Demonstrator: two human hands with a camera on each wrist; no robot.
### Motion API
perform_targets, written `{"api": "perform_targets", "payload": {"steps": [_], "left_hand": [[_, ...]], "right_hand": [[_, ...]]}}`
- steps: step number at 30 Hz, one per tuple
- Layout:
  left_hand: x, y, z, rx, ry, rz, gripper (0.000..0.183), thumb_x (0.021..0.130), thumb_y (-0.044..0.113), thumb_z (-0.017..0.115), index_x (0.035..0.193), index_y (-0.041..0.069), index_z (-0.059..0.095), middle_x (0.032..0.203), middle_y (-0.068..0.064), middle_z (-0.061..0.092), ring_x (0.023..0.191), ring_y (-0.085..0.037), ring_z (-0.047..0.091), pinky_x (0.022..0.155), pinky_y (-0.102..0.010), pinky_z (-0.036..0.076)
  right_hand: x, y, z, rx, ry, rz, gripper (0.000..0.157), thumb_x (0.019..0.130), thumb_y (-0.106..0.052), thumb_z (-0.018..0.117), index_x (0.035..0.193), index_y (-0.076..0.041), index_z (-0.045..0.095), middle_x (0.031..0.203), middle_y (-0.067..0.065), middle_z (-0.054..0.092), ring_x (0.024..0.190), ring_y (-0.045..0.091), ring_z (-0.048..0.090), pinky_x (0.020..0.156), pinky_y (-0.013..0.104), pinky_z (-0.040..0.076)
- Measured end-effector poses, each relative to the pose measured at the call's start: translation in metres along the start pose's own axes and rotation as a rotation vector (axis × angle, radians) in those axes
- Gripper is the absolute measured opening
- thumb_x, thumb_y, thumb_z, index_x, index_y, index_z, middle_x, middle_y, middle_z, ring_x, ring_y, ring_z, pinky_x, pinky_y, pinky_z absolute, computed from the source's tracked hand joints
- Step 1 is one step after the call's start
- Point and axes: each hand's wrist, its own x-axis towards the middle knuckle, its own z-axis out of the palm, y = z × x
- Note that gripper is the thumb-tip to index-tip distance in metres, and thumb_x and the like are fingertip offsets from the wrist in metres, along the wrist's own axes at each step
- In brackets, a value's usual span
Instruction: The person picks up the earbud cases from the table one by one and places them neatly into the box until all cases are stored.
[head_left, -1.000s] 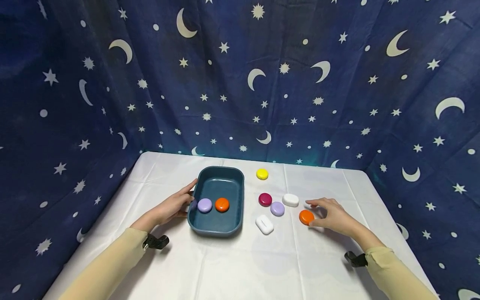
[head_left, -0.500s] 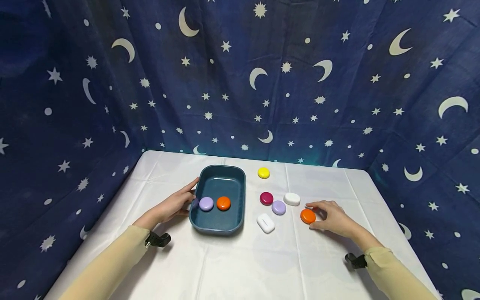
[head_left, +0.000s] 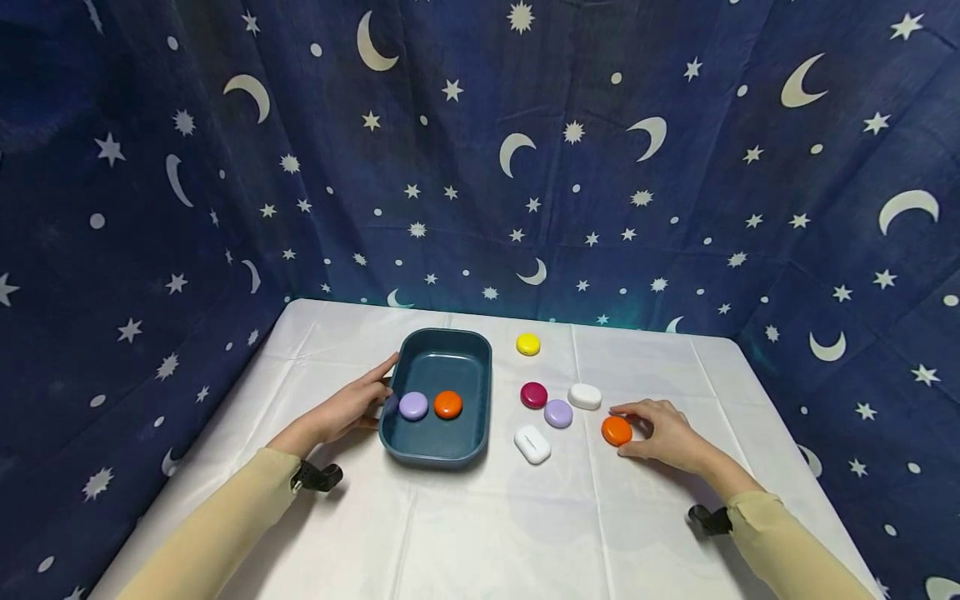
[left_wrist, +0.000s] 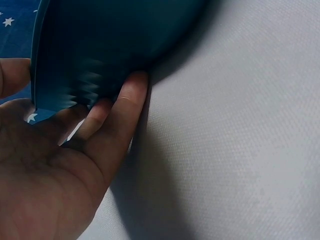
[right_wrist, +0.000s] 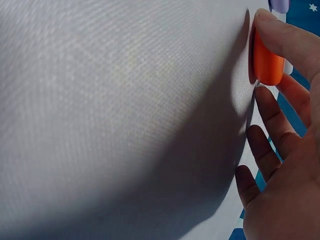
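Observation:
In the head view my left hand (head_left: 341, 414) lies at the left side of a dark teal rectangular dish (head_left: 438, 457). Its thumb is at the rim and its other fingers press the outer wall, as the left wrist view shows. Inside the dish sit a lilac disc (head_left: 413, 406) and an orange disc (head_left: 448, 405). On the cloth at the right, my right hand (head_left: 670, 435) pinches a second glossy orange disc (right_wrist: 270, 62) between thumb and index finger. The other right fingers are spread near the cloth.
Between dish and right hand lie a crimson disc (head_left: 534, 395), a second lilac disc (head_left: 558, 413), a white oblong piece (head_left: 585, 396) and a white rounded case (head_left: 532, 444). A yellow disc (head_left: 528, 344) lies farther back. A starry blue curtain (head_left: 465, 167) borders the table.
My right thumb and index finger have drawn closer around the orange disc, which stays in place. The left hand and the dish hold still; the head view has shifted slightly.

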Motion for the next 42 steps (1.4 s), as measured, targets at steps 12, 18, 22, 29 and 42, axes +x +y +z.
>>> {"api": "perform_targets", "payload": {"steps": [12, 18, 22, 29, 42], "left_hand": [[0.000, 0.001, 0.000, 0.009, 0.003, -0.008, 0.072, 0.103, 0.018, 0.043, 0.165, 0.039, 0.013, 0.165, -0.019, 0.013, 0.131, -0.034, 0.036, 0.091, -0.047, 0.053], [0.000, 0.000, -0.001, -0.007, 0.003, -0.015, 0.071, 0.103, 0.018, 0.043, 0.164, 0.041, 0.014, 0.166, -0.019, 0.012, 0.133, -0.035, 0.036, 0.093, -0.049, 0.053], [0.000, 0.000, -0.001, -0.003, 0.000, -0.009, 0.071, 0.103, 0.019, 0.043, 0.165, 0.039, 0.013, 0.165, -0.021, 0.013, 0.131, -0.035, 0.037, 0.092, -0.049, 0.053], [-0.001, 0.001, -0.001, 0.006, -0.004, 0.001, 0.071, 0.103, 0.019, 0.043, 0.165, 0.038, 0.013, 0.167, -0.022, 0.010, 0.133, -0.038, 0.041, 0.093, -0.050, 0.053], [0.000, 0.000, -0.002, 0.002, -0.004, -0.003, 0.071, 0.103, 0.019, 0.043, 0.165, 0.039, 0.014, 0.167, -0.021, 0.014, 0.128, -0.036, 0.045, 0.088, -0.045, 0.055]], "right_hand": [[0.002, 0.003, 0.001, 0.008, -0.008, 0.018, 0.069, 0.073, -0.047, 0.090, 0.132, -0.020, 0.068, 0.121, 0.004, 0.065, 0.112, 0.029, 0.047, 0.090, 0.049, 0.035], [0.003, 0.001, 0.001, 0.007, -0.011, 0.023, 0.067, 0.073, -0.045, 0.091, 0.131, -0.019, 0.069, 0.118, 0.003, 0.066, 0.112, 0.029, 0.047, 0.090, 0.050, 0.035], [0.003, 0.000, 0.000, 0.007, -0.014, 0.019, 0.067, 0.073, -0.045, 0.090, 0.131, -0.018, 0.069, 0.117, 0.003, 0.066, 0.111, 0.029, 0.047, 0.090, 0.050, 0.035], [0.002, -0.001, -0.001, 0.003, -0.004, -0.007, 0.063, 0.074, -0.043, 0.090, 0.128, -0.018, 0.071, 0.118, 0.003, 0.067, 0.109, 0.027, 0.048, 0.087, 0.047, 0.035], [0.005, -0.009, -0.013, 0.085, -0.006, 0.020, 0.063, 0.076, -0.037, 0.090, 0.132, -0.017, 0.069, 0.117, 0.004, 0.065, 0.114, 0.031, 0.044, 0.093, 0.053, 0.036]]}}
